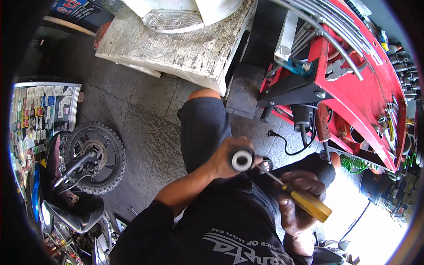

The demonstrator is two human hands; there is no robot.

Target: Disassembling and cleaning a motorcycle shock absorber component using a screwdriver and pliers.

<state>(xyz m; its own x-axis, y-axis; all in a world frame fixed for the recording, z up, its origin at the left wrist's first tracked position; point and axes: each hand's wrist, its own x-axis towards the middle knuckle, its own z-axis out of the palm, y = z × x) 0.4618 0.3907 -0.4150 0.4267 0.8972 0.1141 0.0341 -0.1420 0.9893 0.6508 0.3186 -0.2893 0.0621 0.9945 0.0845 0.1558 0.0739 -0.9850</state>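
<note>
My left hand (221,155) is closed around a dark cylindrical part with a pale metal ring (236,161) and a round hole at its end. That end faces up toward me. In my right hand (291,215) is a screwdriver (308,204) with a yellow handle, gripped between thumb and fingers. Its thin shaft slants up and left to my left hand, beside the cylindrical part. The tip is hidden there, so I cannot tell whether it touches the part. Both hands are over my lap, between my knees.
A worn wooden bench (176,55) stands ahead, bearing a white metal piece (174,20). On the right is a red metal stand (375,88) with rods and tools. A black plug cord (289,153) lies nearby. At left are a motorcycle wheel (115,157) and a glass display case (66,84).
</note>
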